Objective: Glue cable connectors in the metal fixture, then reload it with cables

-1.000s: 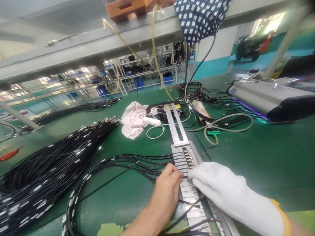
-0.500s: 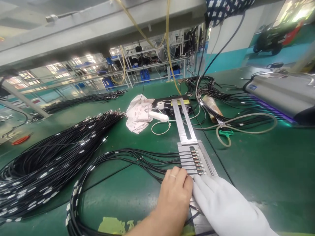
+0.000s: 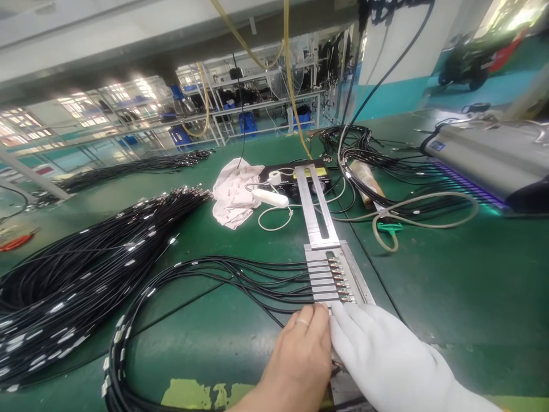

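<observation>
My left hand (image 3: 300,355), bare with a ring, has its fingers curled at the left edge of a metal fixture plate (image 3: 319,280), over a black cable (image 3: 278,311) that runs in beneath them. Touching it, my right hand (image 3: 381,349) wears a white glove; its fingers lie close together over the plate, and the fingertips and whatever they grip are hidden. Just beyond both hands, several black cables rest side by side in the plate's grooves, their metal connectors (image 3: 338,278) lined up along the slot. Behind these, a slotted metal bar (image 3: 305,200) extends from the plate.
A large bundle of black cables (image 3: 98,263) covers the left of the green table (image 3: 454,297). Farther back are a pinkish cloth (image 3: 235,194), a white handheld piece (image 3: 270,198) and a black box (image 3: 291,191). A grey machine (image 3: 493,157) glows violet at right.
The view has shifted slightly, so the table and its things sit a little more to the left and higher. Both hands stay together at the same part of the plate.
</observation>
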Demonstrator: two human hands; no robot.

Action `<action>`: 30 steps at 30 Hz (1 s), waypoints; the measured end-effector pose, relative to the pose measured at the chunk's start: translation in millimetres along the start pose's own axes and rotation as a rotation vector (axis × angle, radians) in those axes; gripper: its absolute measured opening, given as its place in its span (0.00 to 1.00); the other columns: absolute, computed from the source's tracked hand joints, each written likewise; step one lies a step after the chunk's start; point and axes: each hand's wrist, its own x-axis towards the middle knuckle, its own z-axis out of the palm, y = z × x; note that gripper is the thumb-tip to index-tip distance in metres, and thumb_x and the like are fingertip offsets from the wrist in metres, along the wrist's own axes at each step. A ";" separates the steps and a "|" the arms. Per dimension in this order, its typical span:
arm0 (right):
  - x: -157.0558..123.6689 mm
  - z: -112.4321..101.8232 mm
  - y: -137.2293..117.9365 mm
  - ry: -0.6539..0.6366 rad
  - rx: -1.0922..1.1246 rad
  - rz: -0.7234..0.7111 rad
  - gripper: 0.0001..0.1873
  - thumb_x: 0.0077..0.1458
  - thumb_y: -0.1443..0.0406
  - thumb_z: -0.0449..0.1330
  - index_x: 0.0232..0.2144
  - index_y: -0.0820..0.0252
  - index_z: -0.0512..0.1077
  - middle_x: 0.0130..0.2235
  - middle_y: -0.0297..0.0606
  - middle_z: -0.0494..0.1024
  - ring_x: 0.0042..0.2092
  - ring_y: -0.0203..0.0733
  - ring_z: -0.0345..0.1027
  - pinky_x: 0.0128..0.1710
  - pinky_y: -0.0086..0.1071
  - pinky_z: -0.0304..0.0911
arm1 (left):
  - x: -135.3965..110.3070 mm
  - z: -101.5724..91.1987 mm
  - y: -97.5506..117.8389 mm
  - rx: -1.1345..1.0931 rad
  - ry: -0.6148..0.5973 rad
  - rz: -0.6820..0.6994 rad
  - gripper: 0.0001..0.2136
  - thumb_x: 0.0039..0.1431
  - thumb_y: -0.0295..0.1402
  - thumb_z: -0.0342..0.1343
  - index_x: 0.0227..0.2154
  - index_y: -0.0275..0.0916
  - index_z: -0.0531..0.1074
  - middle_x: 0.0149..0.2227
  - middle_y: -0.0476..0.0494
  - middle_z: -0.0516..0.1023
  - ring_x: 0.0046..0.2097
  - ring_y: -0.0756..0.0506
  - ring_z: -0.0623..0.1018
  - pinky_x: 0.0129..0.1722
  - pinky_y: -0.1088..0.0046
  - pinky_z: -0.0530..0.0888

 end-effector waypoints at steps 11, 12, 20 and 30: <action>35.0 -2.2 -2.7 0.127 -0.033 0.052 0.13 0.42 0.79 0.52 0.32 0.66 0.69 0.30 0.44 0.75 0.31 0.47 0.67 0.36 0.41 0.58 | 6.1 3.3 -26.0 -0.178 -0.091 -0.095 0.18 0.62 0.14 0.42 0.45 0.32 0.74 0.45 0.39 0.77 0.42 0.43 0.75 0.42 0.64 0.78; 35.1 -1.6 -3.6 0.113 -0.044 0.056 0.13 0.41 0.79 0.53 0.32 0.66 0.70 0.29 0.45 0.74 0.31 0.48 0.67 0.35 0.41 0.58 | 6.0 6.7 -29.4 -0.159 -0.025 -0.117 0.19 0.62 0.13 0.41 0.46 0.32 0.74 0.48 0.38 0.77 0.45 0.43 0.74 0.44 0.62 0.77; 25.1 14.3 -9.8 0.098 -0.085 0.081 0.13 0.44 0.78 0.54 0.34 0.65 0.69 0.32 0.43 0.74 0.32 0.47 0.67 0.42 0.43 0.60 | -7.6 38.6 -41.7 0.028 0.007 -0.095 0.28 0.54 0.09 0.38 0.55 0.26 0.71 0.56 0.35 0.75 0.56 0.37 0.72 0.53 0.55 0.77; 23.0 11.8 -13.3 0.101 -0.044 0.078 0.15 0.41 0.76 0.56 0.36 0.68 0.71 0.34 0.49 0.77 0.36 0.52 0.71 0.45 0.47 0.60 | 10.3 27.8 -48.9 -0.186 -0.056 -0.112 0.25 0.52 0.11 0.40 0.49 0.27 0.74 0.50 0.33 0.76 0.51 0.41 0.75 0.51 0.60 0.79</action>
